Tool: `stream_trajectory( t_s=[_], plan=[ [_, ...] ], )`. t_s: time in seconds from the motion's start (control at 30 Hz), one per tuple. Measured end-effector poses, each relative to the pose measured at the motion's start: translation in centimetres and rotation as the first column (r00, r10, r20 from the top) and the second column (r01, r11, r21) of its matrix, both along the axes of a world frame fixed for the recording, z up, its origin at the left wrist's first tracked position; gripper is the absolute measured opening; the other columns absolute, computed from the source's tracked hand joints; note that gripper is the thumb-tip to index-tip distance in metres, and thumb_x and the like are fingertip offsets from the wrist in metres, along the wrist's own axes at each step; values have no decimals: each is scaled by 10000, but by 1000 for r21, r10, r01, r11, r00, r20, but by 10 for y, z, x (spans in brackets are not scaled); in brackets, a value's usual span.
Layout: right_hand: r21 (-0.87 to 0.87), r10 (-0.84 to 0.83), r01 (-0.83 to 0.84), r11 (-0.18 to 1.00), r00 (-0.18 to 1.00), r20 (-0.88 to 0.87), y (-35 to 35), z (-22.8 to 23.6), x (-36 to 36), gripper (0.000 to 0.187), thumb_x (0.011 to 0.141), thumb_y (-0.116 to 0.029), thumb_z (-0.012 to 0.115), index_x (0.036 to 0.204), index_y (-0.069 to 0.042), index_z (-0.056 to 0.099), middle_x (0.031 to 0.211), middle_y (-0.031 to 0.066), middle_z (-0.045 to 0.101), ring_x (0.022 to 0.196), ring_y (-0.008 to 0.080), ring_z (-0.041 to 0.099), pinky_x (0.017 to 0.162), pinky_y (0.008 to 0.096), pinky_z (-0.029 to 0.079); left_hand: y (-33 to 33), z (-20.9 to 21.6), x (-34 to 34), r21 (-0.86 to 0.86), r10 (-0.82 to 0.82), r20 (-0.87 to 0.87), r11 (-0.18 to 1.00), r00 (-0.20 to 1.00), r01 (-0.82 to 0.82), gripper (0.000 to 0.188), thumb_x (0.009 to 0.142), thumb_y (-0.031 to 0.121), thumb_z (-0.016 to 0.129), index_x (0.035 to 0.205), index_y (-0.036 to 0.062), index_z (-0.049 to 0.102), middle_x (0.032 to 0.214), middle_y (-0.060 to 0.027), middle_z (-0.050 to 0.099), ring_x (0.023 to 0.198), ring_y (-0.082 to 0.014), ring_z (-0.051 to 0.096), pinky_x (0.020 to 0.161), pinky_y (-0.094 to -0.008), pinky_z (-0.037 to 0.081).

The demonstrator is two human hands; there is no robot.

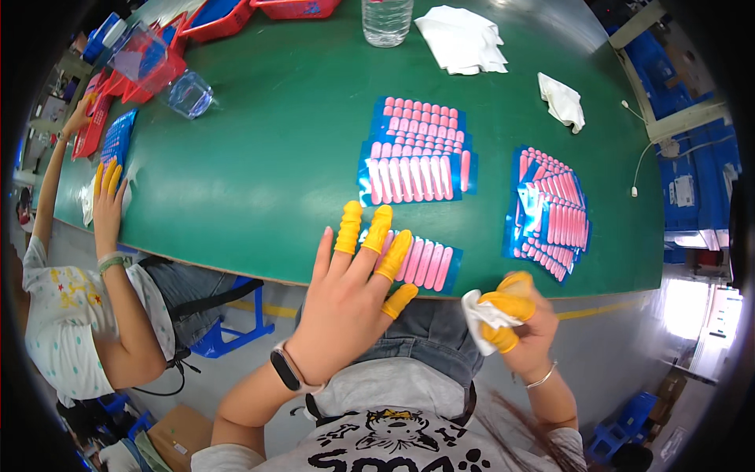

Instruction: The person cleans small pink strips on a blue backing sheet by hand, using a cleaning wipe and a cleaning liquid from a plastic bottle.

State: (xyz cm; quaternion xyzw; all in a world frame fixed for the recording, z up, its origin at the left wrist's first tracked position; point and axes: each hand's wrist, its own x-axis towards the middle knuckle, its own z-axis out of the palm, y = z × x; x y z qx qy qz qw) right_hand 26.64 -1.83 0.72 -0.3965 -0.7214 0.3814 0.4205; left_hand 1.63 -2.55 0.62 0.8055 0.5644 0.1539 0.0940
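My left hand [346, 287], with yellow finger cots on several fingers, lies stretched out and flat at the near edge of the table. Its fingertips rest on a blue sheet of pink, round-ended strips [431, 265], covering the sheet's left part. My right hand [527, 318], also in yellow finger cots, pinches a crumpled white wipe [481, 321] just off the table's edge. Beyond my left hand lies a stack of similar blue sheets [413, 175] with pink pieces. A second, fanned-out pile of such sheets [553, 212] sits farther right.
The green table [259, 157] carries a clear bottle [387, 22], white cloths [462, 39] and a smaller crumpled cloth [562, 102]. Red trays [216, 20] stand at the far left. A co-worker [102, 315] sits at left, one hand by another blue sheet [118, 140].
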Motion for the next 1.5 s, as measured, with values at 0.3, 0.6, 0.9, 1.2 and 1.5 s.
stream_trajectory(
  t_s=[0.3,0.6,0.9,1.2,1.5],
  plan=[
    [-534,18,-171,828,960,-280,-35,-19,-16,325,839,-59,751,1151,6,690,1049,80,662,994,189,621,912,315,475,-3,-7,1,-106,-183,-84,979,979,174,562,817,387,730,1310,141,617,1366,-60,578,1392,-306,419,1113,-736,132],
    [-211,-66,5,977,957,-282,-17,-8,-8,324,799,-81,785,1110,-20,718,983,75,658,853,203,605,775,318,481,13,9,23,44,-223,98,975,970,220,627,739,438,795,1273,143,651,1113,-91,607,1207,-299,553,1117,-659,246],
    [-6,-538,551,835,813,-222,40,-10,84,317,818,-51,770,1114,21,685,1029,85,640,934,177,616,862,327,514,101,-9,149,226,-350,139,922,926,314,609,726,367,816,1266,136,656,1246,-123,568,1227,-331,498,1072,-630,309],
    [-7,-725,745,667,647,-235,19,-34,92,323,872,-104,751,1149,38,670,1165,85,641,1140,216,599,1006,344,447,76,0,50,188,70,11,980,997,-71,589,774,308,800,1273,47,626,1399,-192,505,1376,-415,387,1121,-603,251],
    [242,-303,274,931,949,90,25,-8,-5,340,719,-137,813,1042,-59,740,994,86,644,867,259,621,876,434,498,-11,-8,5,-77,-111,14,991,994,111,600,790,470,756,1211,52,671,1391,-191,499,1353,-427,388,1113,-670,221]
  ],
)
